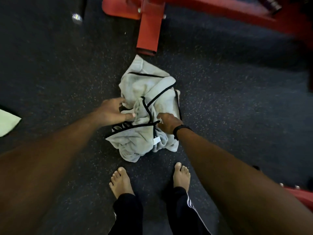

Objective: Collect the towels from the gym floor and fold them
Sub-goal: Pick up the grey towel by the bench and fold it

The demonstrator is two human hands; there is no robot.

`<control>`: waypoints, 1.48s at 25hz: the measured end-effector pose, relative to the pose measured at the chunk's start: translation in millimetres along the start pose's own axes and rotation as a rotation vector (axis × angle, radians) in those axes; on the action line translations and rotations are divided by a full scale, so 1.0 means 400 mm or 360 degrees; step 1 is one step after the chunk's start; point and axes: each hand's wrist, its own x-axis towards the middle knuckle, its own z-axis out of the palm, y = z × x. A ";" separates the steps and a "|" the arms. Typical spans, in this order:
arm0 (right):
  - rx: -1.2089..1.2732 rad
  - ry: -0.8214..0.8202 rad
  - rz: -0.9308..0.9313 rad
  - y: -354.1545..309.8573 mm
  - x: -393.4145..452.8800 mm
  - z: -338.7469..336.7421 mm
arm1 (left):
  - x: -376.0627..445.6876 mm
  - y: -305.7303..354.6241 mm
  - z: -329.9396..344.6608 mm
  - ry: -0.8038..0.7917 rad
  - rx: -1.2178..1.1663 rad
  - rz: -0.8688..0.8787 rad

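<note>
A pale green cloth point(7, 122) lies at the far left. The left hand point(111, 111), fingers loosely spread, touches the crumpled grey, black-edged towel point(145, 119) on the dark speckled floor point(228, 99); the right hand point(167, 123) grips its folds. Red gym equipment point(149, 26) stands behind.

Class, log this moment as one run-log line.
left hand: on towel | right hand: on towel | towel: crumpled on floor
</note>
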 end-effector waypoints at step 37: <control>-0.0873 0.1994 -0.1562 -0.933 -1.772 -1.693 | -1.636 0.855 -1.211 0.1677 0.0217 0.0407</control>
